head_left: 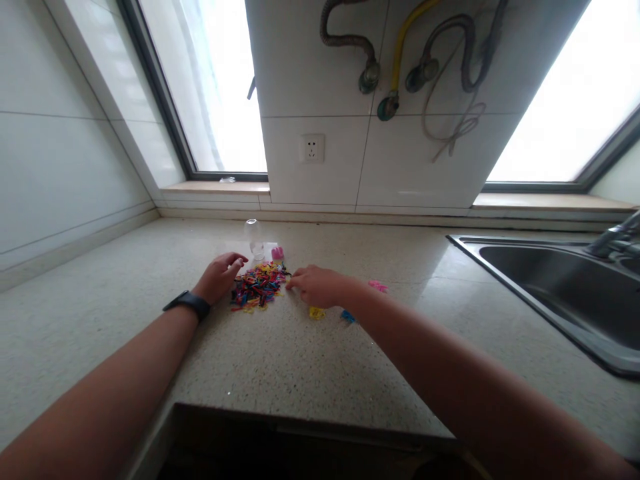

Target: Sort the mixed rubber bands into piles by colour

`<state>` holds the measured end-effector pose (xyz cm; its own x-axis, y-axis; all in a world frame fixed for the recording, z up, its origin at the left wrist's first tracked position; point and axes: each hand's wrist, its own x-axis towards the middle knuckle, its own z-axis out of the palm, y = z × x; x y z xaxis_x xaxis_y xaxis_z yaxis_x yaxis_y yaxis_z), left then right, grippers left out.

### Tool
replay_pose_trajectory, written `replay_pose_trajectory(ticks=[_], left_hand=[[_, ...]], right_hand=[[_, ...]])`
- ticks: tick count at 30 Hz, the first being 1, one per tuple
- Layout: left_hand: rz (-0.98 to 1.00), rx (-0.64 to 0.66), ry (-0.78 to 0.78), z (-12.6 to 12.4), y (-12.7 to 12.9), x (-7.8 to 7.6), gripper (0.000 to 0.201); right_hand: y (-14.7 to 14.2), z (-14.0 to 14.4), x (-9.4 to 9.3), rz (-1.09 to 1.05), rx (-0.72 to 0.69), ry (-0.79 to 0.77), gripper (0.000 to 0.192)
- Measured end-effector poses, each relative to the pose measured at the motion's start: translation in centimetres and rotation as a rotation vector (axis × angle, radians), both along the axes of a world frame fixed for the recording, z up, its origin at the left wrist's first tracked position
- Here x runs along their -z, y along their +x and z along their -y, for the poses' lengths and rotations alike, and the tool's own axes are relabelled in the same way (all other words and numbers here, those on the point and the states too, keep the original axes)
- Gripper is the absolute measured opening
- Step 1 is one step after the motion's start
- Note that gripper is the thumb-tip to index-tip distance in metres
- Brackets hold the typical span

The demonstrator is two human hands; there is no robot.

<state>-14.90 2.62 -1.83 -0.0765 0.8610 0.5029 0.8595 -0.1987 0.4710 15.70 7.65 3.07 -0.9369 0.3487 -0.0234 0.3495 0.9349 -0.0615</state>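
Both hands flank the heap of small coloured pieces (257, 287) — left hand (219, 277) loosely curled, empty, at its left edge; right hand (316, 285) half-closed at its right edge, grasp unclear — a careless sweep could scatter pieces toward the clear glass (254, 239) behind.

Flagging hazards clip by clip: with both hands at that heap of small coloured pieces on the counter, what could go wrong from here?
1. The left hand is close to the clear glass behind the coloured pile; a sweep could tip it.
2. Loose pieces, yellow, blue and pink, lie by the right hand and forearm, which might scatter them towards the sink.
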Motion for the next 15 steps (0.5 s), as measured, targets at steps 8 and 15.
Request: replay_pose_trajectory(ticks=[8, 15], left_hand=[[-0.017, -0.004, 0.000, 0.0, 0.1, 0.0, 0.038], [-0.018, -0.011, 0.003, 0.2, 0.2, -0.2, 0.039]], right_hand=[[0.7, -0.2, 0.5, -0.061, 0.001, -0.003, 0.046], [2.5, -0.9, 0.4, -0.142, -0.015, -0.047, 0.050]])
